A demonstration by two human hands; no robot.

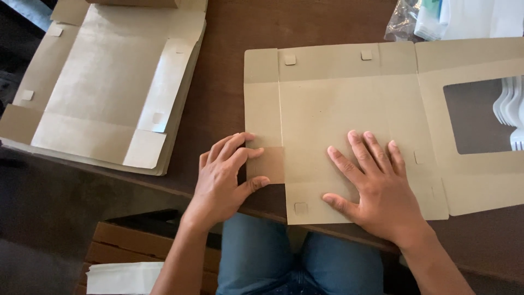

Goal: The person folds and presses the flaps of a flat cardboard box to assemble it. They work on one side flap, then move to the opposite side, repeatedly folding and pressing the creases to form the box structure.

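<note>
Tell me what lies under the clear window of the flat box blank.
Through the window of the box blank show the dark table and white plastic forks. Their handles cannot be seen: the frame's edge and cardboard cover them.

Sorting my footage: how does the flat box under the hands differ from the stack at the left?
The flat box is one sheet with a window panel; the stack holds several sheets, no window showing. Both hands, left hand and right hand, press the box; the stack lies untouched. Both are brown card.

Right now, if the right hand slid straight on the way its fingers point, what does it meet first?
The right hand lies flat on the unfolded box blank, fingers pointing up and slightly left. It would likely cross bare cardboard, then reach the far flap's small square tab.
</note>
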